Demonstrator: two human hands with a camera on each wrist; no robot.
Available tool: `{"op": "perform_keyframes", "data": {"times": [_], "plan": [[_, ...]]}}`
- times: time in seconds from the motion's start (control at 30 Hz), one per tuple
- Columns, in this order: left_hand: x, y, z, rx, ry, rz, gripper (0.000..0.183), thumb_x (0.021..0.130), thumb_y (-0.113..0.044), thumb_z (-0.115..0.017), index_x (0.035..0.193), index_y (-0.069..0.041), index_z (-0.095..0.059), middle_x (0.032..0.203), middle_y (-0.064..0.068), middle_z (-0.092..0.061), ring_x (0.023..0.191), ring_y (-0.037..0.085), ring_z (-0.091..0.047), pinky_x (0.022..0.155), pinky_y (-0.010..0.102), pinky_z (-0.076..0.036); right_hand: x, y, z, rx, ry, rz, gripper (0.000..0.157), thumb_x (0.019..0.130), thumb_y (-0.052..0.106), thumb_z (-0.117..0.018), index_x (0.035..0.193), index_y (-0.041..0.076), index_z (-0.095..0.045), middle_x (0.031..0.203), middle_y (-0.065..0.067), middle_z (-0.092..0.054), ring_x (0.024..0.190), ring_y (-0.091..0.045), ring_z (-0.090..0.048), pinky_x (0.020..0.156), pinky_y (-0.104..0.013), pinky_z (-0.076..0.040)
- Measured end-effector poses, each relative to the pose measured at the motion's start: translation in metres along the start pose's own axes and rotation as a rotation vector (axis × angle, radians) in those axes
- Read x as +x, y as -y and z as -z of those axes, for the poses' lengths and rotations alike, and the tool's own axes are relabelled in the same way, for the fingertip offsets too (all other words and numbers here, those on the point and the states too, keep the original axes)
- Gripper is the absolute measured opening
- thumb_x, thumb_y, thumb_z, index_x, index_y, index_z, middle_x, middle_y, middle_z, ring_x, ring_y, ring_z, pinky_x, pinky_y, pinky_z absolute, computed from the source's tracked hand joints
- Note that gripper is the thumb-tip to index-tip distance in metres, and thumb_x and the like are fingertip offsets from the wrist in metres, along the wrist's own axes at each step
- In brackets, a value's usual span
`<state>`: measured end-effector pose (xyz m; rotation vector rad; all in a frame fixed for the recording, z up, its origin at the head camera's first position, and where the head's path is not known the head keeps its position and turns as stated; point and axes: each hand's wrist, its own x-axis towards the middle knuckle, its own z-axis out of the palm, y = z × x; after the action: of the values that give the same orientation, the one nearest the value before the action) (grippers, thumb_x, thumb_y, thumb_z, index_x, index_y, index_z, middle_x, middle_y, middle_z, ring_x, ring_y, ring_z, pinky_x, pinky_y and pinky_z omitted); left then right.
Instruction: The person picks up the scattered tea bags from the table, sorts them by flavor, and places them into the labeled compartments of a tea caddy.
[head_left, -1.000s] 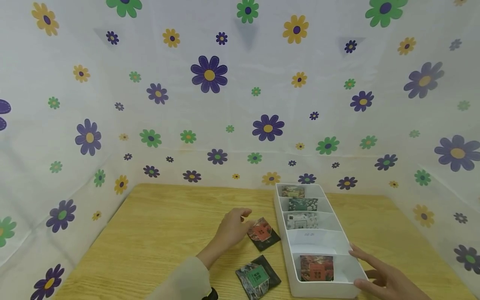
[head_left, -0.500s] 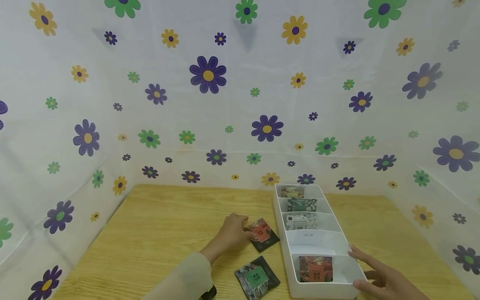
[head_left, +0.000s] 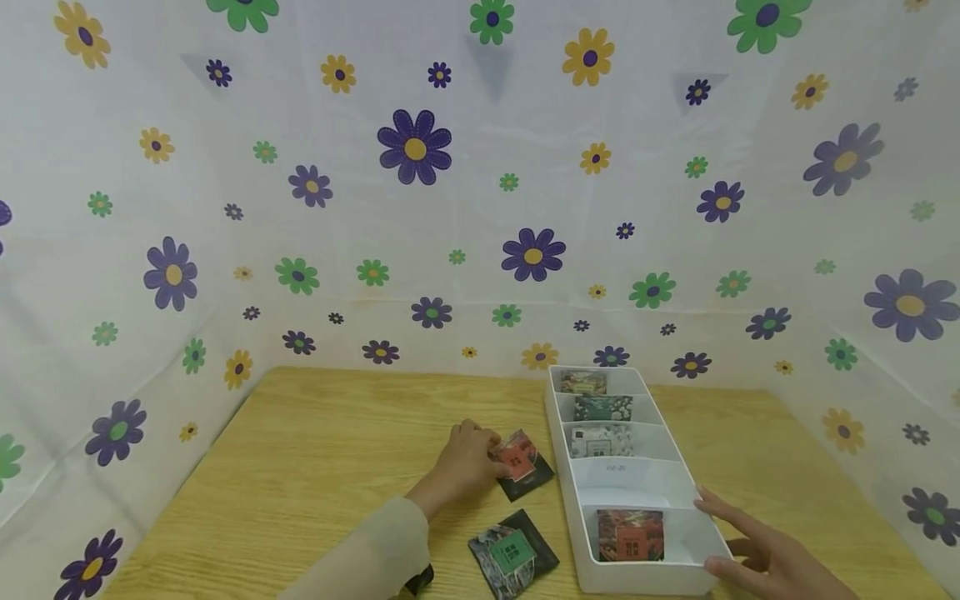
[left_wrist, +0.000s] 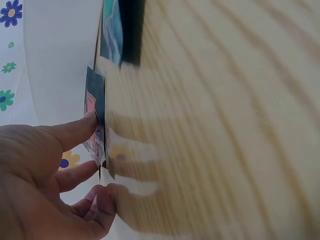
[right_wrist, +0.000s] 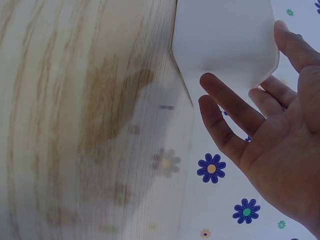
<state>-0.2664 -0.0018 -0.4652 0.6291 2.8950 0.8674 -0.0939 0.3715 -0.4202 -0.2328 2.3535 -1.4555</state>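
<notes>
My left hand (head_left: pixel 463 463) pinches a dark, flat sachet with a red label (head_left: pixel 521 463) at its far left edge. In the left wrist view the thumb lies on the sachet's printed face (left_wrist: pixel 91 102), which is tilted up at the wood, and a finger is behind it. Closer to me lies a dark sachet with a green label (head_left: pixel 513 553). A long white divided box (head_left: pixel 645 578) stands to the right. My right hand (head_left: pixel 780 554) touches its near right corner, thumb at the front end and index finger along the right side; the other fingers are extended below, beside the box wall.
Several box compartments hold upright sachets: a red one (head_left: pixel 632 536) nearest me, then farther back a white one (head_left: pixel 602 442), a dark green one (head_left: pixel 603 408) and a brownish one (head_left: pixel 583 383). A flower-printed sheet (head_left: pixel 337 225) encloses the wooden table (head_left: pixel 300 483).
The left hand has closed its thumb and fingers on the red-labelled sachet, which has shifted slightly up and left. The right hand stays at the box corner.
</notes>
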Motion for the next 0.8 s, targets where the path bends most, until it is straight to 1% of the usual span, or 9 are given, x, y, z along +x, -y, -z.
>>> {"op": "perform_keyframes", "data": {"times": [0.07, 0.13, 0.2, 0.27, 0.37, 0.43, 0.53, 0.7, 0.8], "plan": [[0.0008, 0.0026, 0.0006, -0.01, 0.004, -0.002, 0.05, 0.079, -0.041, -0.073, 0.118, -0.011, -0.063, 0.113, 0.008, -0.047, 0.106, 0.026, -0.041, 0.083, 0.039, -0.041, 0.0003, 0.0002, -0.0001, -0.002, 0.0, 0.0, 0.065, 0.098, 0.018, -0.049, 0.15, 0.01, -0.011, 0.135, 0.032, -0.026, 0.103, -0.032, -0.06, 0.074, -0.038, -0.053], [0.0009, 0.0043, 0.0011, -0.037, 0.007, 0.003, 0.049, 0.078, -0.039, -0.073, 0.116, -0.011, -0.063, 0.114, 0.007, -0.047, 0.107, 0.026, -0.04, 0.084, 0.04, -0.041, 0.0006, 0.0009, -0.0009, -0.007, -0.005, 0.004, 0.065, 0.098, 0.018, -0.049, 0.149, 0.009, -0.011, 0.149, 0.01, -0.023, 0.103, -0.035, -0.059, 0.074, -0.038, -0.053], [0.0001, 0.005, 0.0017, -0.061, 0.008, 0.006, 0.046, 0.078, -0.038, -0.074, 0.113, -0.011, -0.063, 0.113, 0.006, -0.047, 0.108, 0.026, -0.04, 0.084, 0.04, -0.041, 0.0003, 0.0012, -0.0015, -0.008, -0.012, -0.004, 0.065, 0.098, 0.019, -0.05, 0.15, 0.009, -0.011, 0.15, 0.007, -0.021, 0.102, -0.033, -0.06, 0.074, -0.038, -0.053], [-0.001, 0.0049, 0.0025, -0.085, 0.002, 0.001, 0.042, 0.078, -0.036, -0.075, 0.109, -0.012, -0.061, 0.111, 0.005, -0.047, 0.107, 0.026, -0.04, 0.084, 0.041, -0.04, 0.0001, 0.0012, -0.0017, 0.005, -0.006, 0.002, 0.066, 0.098, 0.018, -0.05, 0.149, 0.009, -0.011, 0.148, 0.014, -0.023, 0.102, -0.029, -0.061, 0.074, -0.038, -0.053], [-0.003, 0.0041, 0.0043, -0.093, -0.005, -0.014, 0.038, 0.078, -0.034, -0.075, 0.105, -0.015, -0.058, 0.107, 0.003, -0.047, 0.104, 0.025, -0.04, 0.082, 0.04, -0.04, -0.0001, 0.0006, -0.0006, 0.032, 0.01, 0.002, 0.066, 0.098, 0.017, -0.049, 0.15, 0.011, -0.01, 0.125, 0.042, -0.026, 0.101, -0.019, -0.062, 0.075, -0.038, -0.053], [-0.0038, 0.0033, 0.0056, -0.092, -0.015, -0.036, 0.036, 0.078, -0.032, -0.076, 0.103, -0.015, -0.056, 0.102, 0.002, -0.048, 0.099, 0.024, -0.041, 0.078, 0.039, -0.04, 0.0003, 0.0005, 0.0003, 0.043, 0.02, 0.005, 0.066, 0.098, 0.017, -0.049, 0.15, 0.011, -0.009, 0.126, 0.038, -0.027, 0.1, -0.019, -0.062, 0.075, -0.038, -0.053], [-0.0041, 0.0022, 0.0074, -0.083, -0.023, -0.054, 0.036, 0.078, -0.031, -0.076, 0.103, -0.016, -0.055, 0.096, 0.0, -0.05, 0.093, 0.021, -0.041, 0.075, 0.036, -0.039, 0.0009, 0.0007, 0.001, 0.039, 0.022, 0.004, 0.065, 0.098, 0.017, -0.048, 0.15, 0.011, -0.009, 0.147, 0.01, -0.025, 0.101, -0.025, -0.061, 0.074, -0.039, -0.053], [-0.0026, 0.0019, 0.0085, -0.078, -0.017, -0.057, 0.039, 0.078, -0.03, -0.076, 0.107, -0.015, -0.055, 0.092, -0.001, -0.053, 0.089, 0.019, -0.043, 0.073, 0.035, -0.039, -0.0002, 0.0004, -0.0002, 0.019, -0.003, -0.019, 0.066, 0.098, 0.019, -0.05, 0.15, 0.012, -0.01, 0.141, 0.026, -0.028, 0.101, -0.031, -0.06, 0.074, -0.039, -0.053], [-0.0016, 0.0032, 0.0086, -0.087, -0.013, -0.068, 0.042, 0.078, -0.029, -0.076, 0.11, -0.015, -0.053, 0.094, 0.0, -0.053, 0.087, 0.019, -0.045, 0.073, 0.036, -0.04, -0.0007, 0.0007, -0.0009, 0.015, -0.007, -0.022, 0.066, 0.098, 0.019, -0.05, 0.15, 0.011, -0.01, 0.14, 0.026, -0.028, 0.101, -0.031, -0.06, 0.074, -0.038, -0.053]]}}
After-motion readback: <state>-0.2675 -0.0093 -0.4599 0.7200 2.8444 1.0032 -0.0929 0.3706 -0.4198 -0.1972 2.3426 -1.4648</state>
